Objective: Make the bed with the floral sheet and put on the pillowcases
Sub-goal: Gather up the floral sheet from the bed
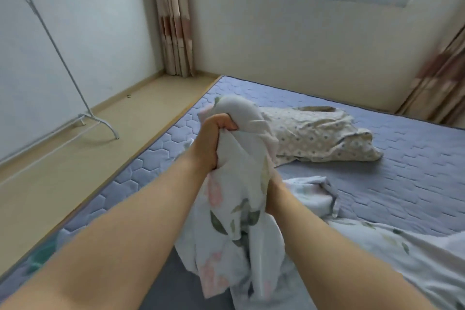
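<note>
Floor lies open along the left edge of the mattress, one rack at left. Mid-frame, left hand and right hand clench one bunched sheet; one pillow lies beyond.

No readable text. Floral sheet, dotted pillow and mattress carry patterns only; no tag, brand or number is legible on them.
</note>
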Demonstrator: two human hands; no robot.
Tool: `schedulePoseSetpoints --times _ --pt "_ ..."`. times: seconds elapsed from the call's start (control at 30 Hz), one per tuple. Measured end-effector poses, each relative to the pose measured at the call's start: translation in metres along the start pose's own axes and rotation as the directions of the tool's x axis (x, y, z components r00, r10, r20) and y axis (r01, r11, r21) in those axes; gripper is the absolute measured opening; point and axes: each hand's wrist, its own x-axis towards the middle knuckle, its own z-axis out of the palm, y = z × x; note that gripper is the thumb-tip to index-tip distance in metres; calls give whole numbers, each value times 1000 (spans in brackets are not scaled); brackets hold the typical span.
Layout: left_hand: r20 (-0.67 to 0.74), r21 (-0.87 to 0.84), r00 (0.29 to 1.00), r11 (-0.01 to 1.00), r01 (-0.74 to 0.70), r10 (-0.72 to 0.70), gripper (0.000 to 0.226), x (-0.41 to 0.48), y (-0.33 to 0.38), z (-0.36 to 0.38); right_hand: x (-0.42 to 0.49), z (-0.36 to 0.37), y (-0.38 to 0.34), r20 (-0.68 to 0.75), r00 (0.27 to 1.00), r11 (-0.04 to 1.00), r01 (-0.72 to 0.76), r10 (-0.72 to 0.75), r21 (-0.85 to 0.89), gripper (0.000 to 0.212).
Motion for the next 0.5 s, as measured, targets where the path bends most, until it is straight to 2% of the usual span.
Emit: schedulePoseSetpoints --times 0.07,0.2,0.23,0.27,0.3,0.33,0.37,0.4,0.43,0.5 --pt "-84 -24 993 996 -86 84 54 -7 18 -8 -12 5 -10 78 997 997 1 -6 75 48" --pt "-249 -61 960 987 -148 129 50 -30 38 -18 -37 13 -19 261 965 999 7 4 -42 27" --pt "-261 -65 955 985 -161 139 51 -36 43 -18 -44 15 -20 305 952 994 16 19 -112 35" --pt "-267 -66 950 981 -184 160 51 -41 48 -19 -50 19 -22 341 938 974 22 58 -227 53" --pt "-263 -59 945 974 -218 196 51 -48 56 -18 -53 22 -19 322 941 909 39 107 -416 75" --pt "-239 -43 941 966 -256 239 49 -55 65 -15 -52 23 -14 272 951 778 59 146 -625 93" --pt "-213 -35 933 952 -304 290 45 -64 76 -12 -52 27 -7 186 975 619 72 122 -782 109" --pt "-193 -34 922 937 -347 335 41 -74 88 -7 -55 33 -1 116 991 493 66 70 -867 121" --pt "-179 -46 912 923 -383 369 37 -84 100 0 -55 39 3 55 998 466 48 1 -883 131" --pt "-134 -103 904 902 -419 405 36 -101 124 12 -51 53 9 -31 990 579 55 -137 -814 138"
